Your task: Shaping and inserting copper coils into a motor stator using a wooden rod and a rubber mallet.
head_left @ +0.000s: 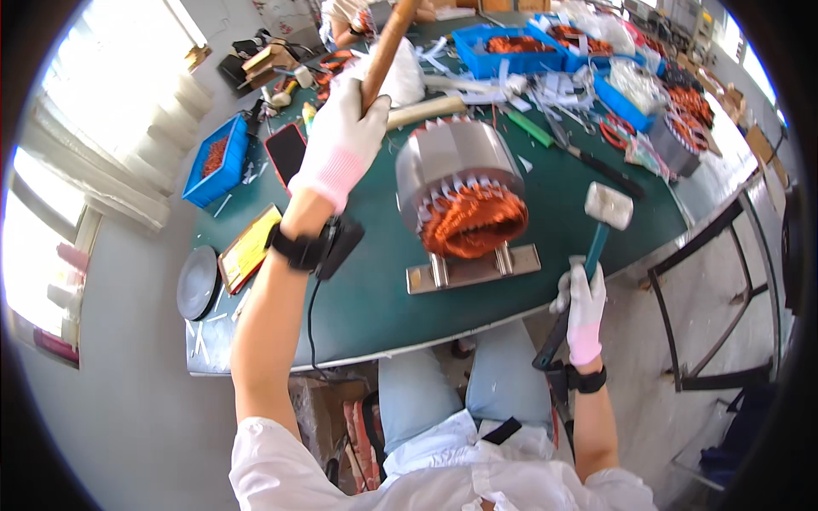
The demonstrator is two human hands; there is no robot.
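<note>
A metal motor stator [460, 183] with copper windings rests on a steel stand [473, 268] on the green table [358, 298]. My left hand [345, 136], in a white glove, grips a wooden stick [388, 47] that points up and away, just left of the stator. My right hand [585, 311], also gloved, holds a mallet by its teal handle near the table's front edge. The mallet's white head [607, 205] hangs to the right of the stator, apart from it.
A blue bin of copper parts [217, 162], a phone [285, 149], a yellow pad [250, 247] and a round dark disc [198, 281] lie at the left. More blue bins [511, 47], wound stators [682, 128], tools and paper scraps crowd the far side. Another person's hands [345, 21] work at the back.
</note>
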